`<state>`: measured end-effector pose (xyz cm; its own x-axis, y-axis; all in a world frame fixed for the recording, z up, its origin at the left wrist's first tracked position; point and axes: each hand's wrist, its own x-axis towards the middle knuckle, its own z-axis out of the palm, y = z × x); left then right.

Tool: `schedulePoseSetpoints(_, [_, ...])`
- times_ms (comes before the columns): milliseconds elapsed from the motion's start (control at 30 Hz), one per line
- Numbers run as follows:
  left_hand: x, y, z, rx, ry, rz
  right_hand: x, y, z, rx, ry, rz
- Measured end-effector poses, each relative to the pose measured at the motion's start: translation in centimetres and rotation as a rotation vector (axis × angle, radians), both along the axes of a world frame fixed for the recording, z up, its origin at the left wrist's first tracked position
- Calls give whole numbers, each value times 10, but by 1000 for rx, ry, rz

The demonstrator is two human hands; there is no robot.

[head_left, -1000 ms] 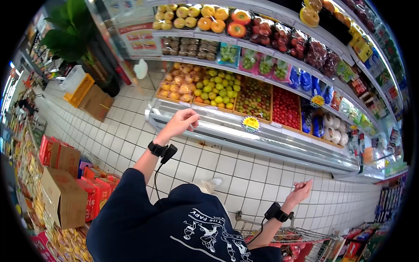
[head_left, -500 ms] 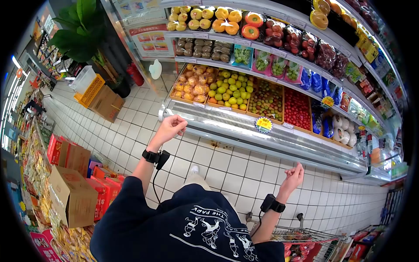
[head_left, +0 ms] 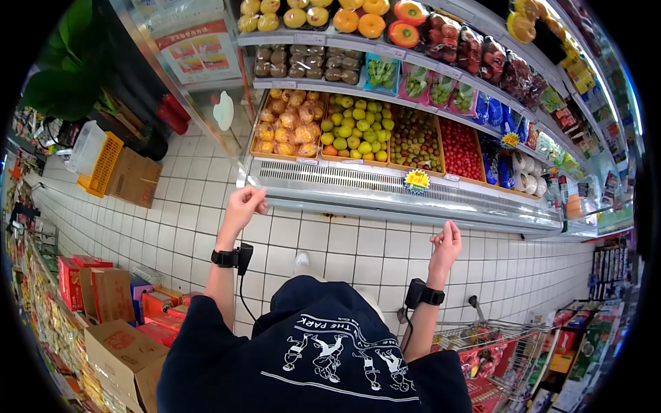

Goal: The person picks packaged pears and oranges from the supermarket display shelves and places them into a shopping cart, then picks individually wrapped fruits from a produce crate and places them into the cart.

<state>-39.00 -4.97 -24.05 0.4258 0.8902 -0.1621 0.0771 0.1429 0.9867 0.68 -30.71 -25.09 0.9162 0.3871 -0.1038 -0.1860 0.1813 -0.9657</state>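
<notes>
Left hand [head_left: 246, 206] and right hand [head_left: 446, 251], fingers curled closed around nothing visible, are near a display case [head_left: 330, 182]. Green fruit [head_left: 358, 129] and red fruit [head_left: 461, 148] sit in separate boxes [head_left: 441, 146], apparently to keep kinds apart.

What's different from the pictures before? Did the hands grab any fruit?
The left hand shifted left, toward the end of the fruit case; the right hand came forward, closer to its front edge. Neither took hold of anything or let go. The fruit stayed put.
</notes>
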Motion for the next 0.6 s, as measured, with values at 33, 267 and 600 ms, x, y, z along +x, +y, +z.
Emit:
schedulePoseSetpoints(33, [-9,9,-8,-8,4,18,-5,8,-5,-20,1,11])
schedulePoseSetpoints(267, [-55,46,-24,-58,26,52,-35,61,5,-89,3,94])
schedulePoseSetpoints(600, [-58,50,-32,-91,44,35,-62,76,-2,-105,66,227])
